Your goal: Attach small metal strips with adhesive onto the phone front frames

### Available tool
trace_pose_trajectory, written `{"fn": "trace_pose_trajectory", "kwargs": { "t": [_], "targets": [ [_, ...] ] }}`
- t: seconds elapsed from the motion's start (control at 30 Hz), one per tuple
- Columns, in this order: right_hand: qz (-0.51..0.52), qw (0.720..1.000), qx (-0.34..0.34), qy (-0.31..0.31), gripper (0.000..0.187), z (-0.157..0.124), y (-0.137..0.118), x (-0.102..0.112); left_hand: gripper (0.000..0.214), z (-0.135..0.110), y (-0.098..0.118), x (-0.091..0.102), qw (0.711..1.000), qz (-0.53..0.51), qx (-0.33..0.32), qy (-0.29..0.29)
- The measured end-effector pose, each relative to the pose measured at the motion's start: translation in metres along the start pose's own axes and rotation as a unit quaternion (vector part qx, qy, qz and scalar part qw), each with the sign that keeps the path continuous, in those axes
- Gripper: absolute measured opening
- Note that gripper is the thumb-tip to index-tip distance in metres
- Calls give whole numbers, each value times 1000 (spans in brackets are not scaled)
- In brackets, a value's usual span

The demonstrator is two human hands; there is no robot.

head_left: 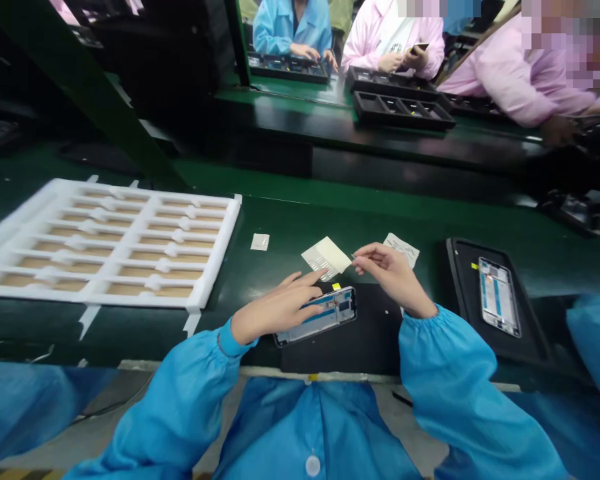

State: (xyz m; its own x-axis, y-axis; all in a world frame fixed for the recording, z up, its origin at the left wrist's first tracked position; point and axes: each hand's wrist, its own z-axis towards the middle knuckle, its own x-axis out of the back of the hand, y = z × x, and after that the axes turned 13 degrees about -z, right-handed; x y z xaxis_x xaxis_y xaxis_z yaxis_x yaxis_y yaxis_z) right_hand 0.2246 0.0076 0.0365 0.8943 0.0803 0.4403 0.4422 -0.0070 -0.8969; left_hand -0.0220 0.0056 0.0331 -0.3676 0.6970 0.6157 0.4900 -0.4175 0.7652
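A phone housing with a yellow tab lies tilted on a black mat in front of me. My left hand rests over its left part with fingers stretched out, hiding some of it. One fingertip reaches the lower edge of a cream-and-silver sticker sheet just beyond. At the sheet's right corner, my right hand is closed in a pinch; a tiny dark bit shows at the fingertips, too small to name. Behind that hand is a second white sheet with small marks, partly covered.
A white foam tray with slots stands at the left. A small whitish square lies between it and the sheets. To the right, a black tray holds another phone housing. Co-workers sit across behind black compartment trays; blue sleeves flank me.
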Motion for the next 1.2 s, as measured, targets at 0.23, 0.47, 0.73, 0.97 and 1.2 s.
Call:
{"fn": "trace_pose_trajectory", "kwargs": {
  "t": [0.23, 0.47, 0.73, 0.97, 1.2],
  "targets": [
    [-86, 994, 38, -55, 15, -62, -46, 18, 19, -6, 53, -5, 984, 154, 52, 73],
    [-58, 986, 13, -153, 9, -61, -36, 8, 26, 0, 37, -29, 983, 133, -12, 126],
    [-44, 985, 6, -165, 9, -56, -33, 5, 19, 2, 27, -42, 951, -17, -118, 284],
    [-100, 995, 27, -11, 10, -76, -9, 9, 13, 2, 24, -47, 937, 16, -142, 318],
    [2, 998, 36, 46, 11, -89, 24, -9, 8, 10, 24, -50, 923, 50, -203, 323]
  ]
}}
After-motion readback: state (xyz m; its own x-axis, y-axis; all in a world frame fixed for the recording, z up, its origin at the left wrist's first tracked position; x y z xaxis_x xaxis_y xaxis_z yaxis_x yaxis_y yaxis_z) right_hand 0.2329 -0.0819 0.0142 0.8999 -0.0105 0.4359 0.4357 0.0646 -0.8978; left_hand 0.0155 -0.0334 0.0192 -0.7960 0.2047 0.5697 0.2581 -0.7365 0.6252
